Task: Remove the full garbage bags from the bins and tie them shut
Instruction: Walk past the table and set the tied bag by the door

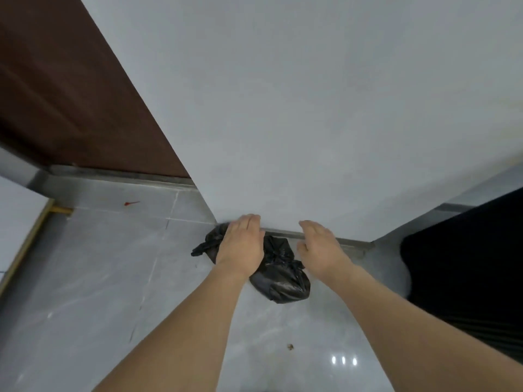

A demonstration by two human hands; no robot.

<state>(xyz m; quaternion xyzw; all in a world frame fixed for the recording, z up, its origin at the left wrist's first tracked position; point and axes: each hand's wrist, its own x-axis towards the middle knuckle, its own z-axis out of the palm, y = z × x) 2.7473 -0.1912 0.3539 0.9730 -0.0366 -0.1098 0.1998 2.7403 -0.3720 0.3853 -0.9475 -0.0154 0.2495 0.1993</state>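
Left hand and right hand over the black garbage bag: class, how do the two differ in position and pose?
The left hand lies over the black garbage bag, hiding its upper left part; the right hand hovers beside the bag's right edge, covering little of it. The left hand shows its back with fingers together; the right hand is turned more on edge, thumb apart. Both are open, fingers pointing toward the white wall, neither plainly gripping the bag.

Brown door, white wall, grey floor

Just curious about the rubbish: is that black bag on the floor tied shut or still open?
Tied shut, it seems: the black garbage bag shows a bunched knot at its top, with no open mouth visible.
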